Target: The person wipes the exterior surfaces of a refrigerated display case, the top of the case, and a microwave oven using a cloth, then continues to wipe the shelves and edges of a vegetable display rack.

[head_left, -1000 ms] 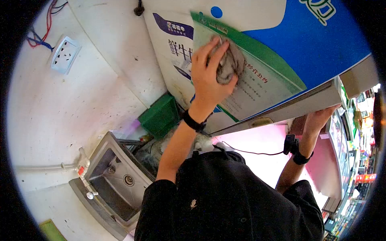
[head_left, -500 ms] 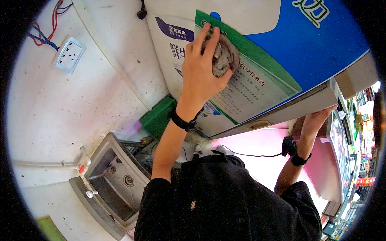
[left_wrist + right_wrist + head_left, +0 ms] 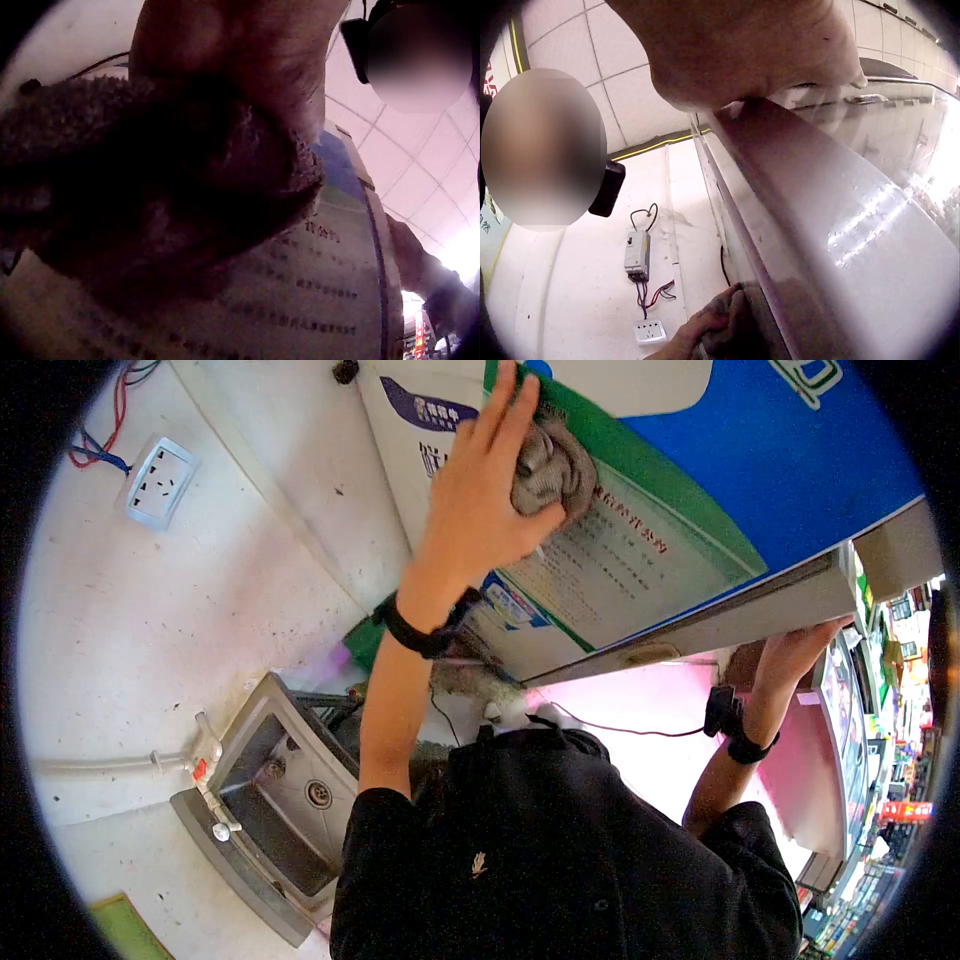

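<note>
In the head view my left hand (image 3: 470,510) holds a bunched grey-brown cloth (image 3: 555,470) against a green-bordered notice (image 3: 640,575) with printed lines. The cloth sits between thumb and fingers near the notice's upper left part. Seen from the left wrist, the cloth (image 3: 82,112) is a dark, rough bundle beneath the palm. This notice is on a large white and blue panel (image 3: 790,470). At the panel's lower right end my right hand (image 3: 800,650) rests along the edge with fingers extended. Close up, the right hand (image 3: 757,60) lies over that edge; most of its fingers are hidden.
Below left is a metal sink (image 3: 295,790) with a white pipe and tap (image 3: 205,760). A socket (image 3: 160,482) with loose wires is on the wall. A green container (image 3: 362,645) stands behind my left forearm. A cable (image 3: 630,728) runs to my right wrist's camera.
My left hand has slid leftward and slightly up across the notice with the cloth. My right hand has stayed at the panel's edge. The head view has tilted slightly.
</note>
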Motion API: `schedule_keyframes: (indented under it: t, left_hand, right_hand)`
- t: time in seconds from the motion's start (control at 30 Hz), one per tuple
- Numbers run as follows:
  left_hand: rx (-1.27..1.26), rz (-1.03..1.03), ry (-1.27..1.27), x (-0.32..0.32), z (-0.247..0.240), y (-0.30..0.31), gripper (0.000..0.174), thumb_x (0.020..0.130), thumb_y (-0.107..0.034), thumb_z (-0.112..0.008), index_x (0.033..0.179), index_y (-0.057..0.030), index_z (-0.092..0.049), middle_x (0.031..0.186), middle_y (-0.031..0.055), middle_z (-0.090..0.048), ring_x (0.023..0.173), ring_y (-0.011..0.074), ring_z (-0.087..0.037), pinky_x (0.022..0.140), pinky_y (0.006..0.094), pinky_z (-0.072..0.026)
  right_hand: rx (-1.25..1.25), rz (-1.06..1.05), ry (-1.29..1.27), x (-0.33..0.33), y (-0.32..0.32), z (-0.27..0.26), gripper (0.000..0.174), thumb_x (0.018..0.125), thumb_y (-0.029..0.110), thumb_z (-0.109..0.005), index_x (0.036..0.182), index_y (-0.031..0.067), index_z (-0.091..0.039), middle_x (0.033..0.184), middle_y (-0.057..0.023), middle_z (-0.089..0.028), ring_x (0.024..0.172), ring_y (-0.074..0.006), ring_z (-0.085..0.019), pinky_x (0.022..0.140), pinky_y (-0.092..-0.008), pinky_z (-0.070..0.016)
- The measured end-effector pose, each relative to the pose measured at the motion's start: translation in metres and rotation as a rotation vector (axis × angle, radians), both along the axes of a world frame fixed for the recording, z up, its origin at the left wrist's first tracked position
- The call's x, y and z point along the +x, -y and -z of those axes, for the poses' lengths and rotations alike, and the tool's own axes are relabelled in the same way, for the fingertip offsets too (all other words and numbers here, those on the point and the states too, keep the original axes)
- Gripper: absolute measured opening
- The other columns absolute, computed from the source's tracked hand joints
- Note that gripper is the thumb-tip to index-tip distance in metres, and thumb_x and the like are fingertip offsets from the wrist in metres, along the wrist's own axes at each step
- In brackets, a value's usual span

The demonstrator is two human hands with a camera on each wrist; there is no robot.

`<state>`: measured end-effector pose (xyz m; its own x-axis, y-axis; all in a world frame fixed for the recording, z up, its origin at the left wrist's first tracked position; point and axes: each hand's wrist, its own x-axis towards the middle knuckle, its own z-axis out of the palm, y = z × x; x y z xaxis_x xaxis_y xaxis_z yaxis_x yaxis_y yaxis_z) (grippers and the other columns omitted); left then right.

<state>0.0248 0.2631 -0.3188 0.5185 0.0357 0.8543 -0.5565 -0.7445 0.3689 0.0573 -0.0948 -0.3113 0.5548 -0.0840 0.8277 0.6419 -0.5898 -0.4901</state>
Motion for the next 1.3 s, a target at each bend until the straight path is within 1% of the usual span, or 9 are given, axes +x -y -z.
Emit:
schedule_keyframes:
  t: [0.1, 0.13, 0.17, 0.37, 0.43, 0.73, 0.83, 1.07, 1.3]
  left_hand:
    - [-0.063, 0.104, -0.203, -0.008, -0.015, -0.008, 0.087, 0.079, -0.02, -0.073, 0.155, -0.0063, -0.032, 0.159, 0.0223, -0.029, 0.141, 0.0391, -0.039, 0.111, 0.0415, -0.0397]
    - [0.021, 0.088, -0.244, -0.003, -0.007, -0.014, 0.11, 0.069, -0.014, -0.074, 0.161, -0.0122, -0.014, 0.166, 0.0195, -0.01, 0.148, 0.0406, -0.027, 0.113, 0.0448, -0.0376]
    - [0.023, 0.092, -0.25, -0.004, -0.005, -0.015, 0.11, 0.069, -0.014, -0.074, 0.161, -0.0122, -0.014, 0.166, 0.0195, -0.01, 0.148, 0.0406, -0.027, 0.113, 0.0448, -0.0376]
    - [-0.057, 0.176, -0.277, -0.003, -0.004, -0.019, 0.103, 0.07, -0.011, -0.072, 0.16, -0.0137, -0.022, 0.164, 0.02, -0.016, 0.146, 0.0427, -0.028, 0.111, 0.0463, -0.0385]
    - [0.017, 0.182, -0.099, 0.003, 0.003, -0.02, 0.101, 0.07, -0.01, -0.072, 0.159, -0.0143, -0.024, 0.163, 0.019, -0.016, 0.143, 0.0441, -0.033, 0.11, 0.0462, -0.0396]
    - [0.018, 0.199, -0.142, 0.003, -0.006, -0.035, 0.084, 0.07, -0.01, -0.071, 0.147, -0.0097, -0.039, 0.144, 0.0164, -0.033, 0.131, 0.0369, -0.041, 0.11, 0.045, -0.0389]
    - [0.05, 0.256, -0.208, 0.001, -0.018, -0.047, 0.08, 0.07, -0.009, -0.07, 0.144, -0.0088, -0.042, 0.142, 0.0157, -0.034, 0.132, 0.0361, -0.041, 0.111, 0.0445, -0.0371]
    - [0.05, 0.548, -0.232, 0.011, -0.017, -0.046, 0.073, 0.074, -0.016, -0.069, 0.143, -0.0096, -0.047, 0.142, 0.0134, -0.035, 0.133, 0.0328, -0.041, 0.111, 0.0442, -0.0355]
    - [-0.005, 0.398, -0.218, 0.01, -0.021, -0.061, 0.076, 0.072, -0.015, -0.069, 0.145, -0.0133, -0.048, 0.142, 0.0133, -0.036, 0.134, 0.032, -0.039, 0.113, 0.0454, -0.0328]
  right_hand:
    - [-0.103, 0.059, 0.055, 0.001, -0.003, -0.008, 0.047, 0.097, 0.017, -0.059, 0.133, -0.0052, -0.039, 0.12, -0.0141, -0.047, 0.116, -0.0257, -0.047, 0.105, -0.0383, -0.0342]
    - [-0.087, 0.015, 0.093, 0.002, -0.006, -0.009, 0.043, 0.097, 0.014, -0.058, 0.132, -0.0053, -0.041, 0.116, -0.0119, -0.047, 0.113, -0.0254, -0.048, 0.104, -0.0369, -0.0352]
    - [-0.086, 0.018, 0.088, 0.001, -0.007, -0.009, 0.043, 0.097, 0.014, -0.058, 0.132, -0.0053, -0.041, 0.116, -0.0119, -0.047, 0.113, -0.0254, -0.048, 0.104, -0.0369, -0.0352]
    - [-0.164, 0.048, 0.098, 0.004, -0.003, -0.007, 0.049, 0.094, 0.004, -0.058, 0.138, -0.0039, -0.039, 0.121, -0.0128, -0.048, 0.115, -0.0262, -0.05, 0.106, -0.0378, -0.0351]
    - [-0.196, 0.067, 0.098, 0.007, 0.002, -0.007, 0.05, 0.093, 0.004, -0.059, 0.138, -0.0042, -0.038, 0.123, -0.0136, -0.048, 0.116, -0.0269, -0.05, 0.106, -0.0385, -0.0347]
    - [-0.187, 0.026, 0.132, 0.015, 0.005, -0.005, 0.054, 0.096, 0.017, -0.064, 0.136, -0.0032, -0.034, 0.125, -0.0153, -0.052, 0.115, -0.0234, -0.052, 0.106, -0.0373, -0.037]
    - [-0.005, -0.06, 0.02, 0.015, 0.002, -0.004, 0.058, 0.096, 0.019, -0.065, 0.138, -0.0027, -0.031, 0.125, -0.0144, -0.052, 0.115, -0.0234, -0.052, 0.106, -0.037, -0.0367]
    - [-0.145, 0.043, 0.152, 0.004, -0.008, -0.014, 0.052, 0.095, 0.018, -0.066, 0.133, -0.0054, -0.041, 0.119, -0.0126, -0.049, 0.112, -0.0252, -0.052, 0.102, -0.0376, -0.0386]
    - [-0.203, 0.1, 0.219, 0.005, -0.005, -0.013, 0.052, 0.096, 0.034, -0.062, 0.129, -0.0052, -0.05, 0.12, -0.0195, -0.046, 0.113, -0.034, -0.052, 0.099, -0.0415, -0.0396]
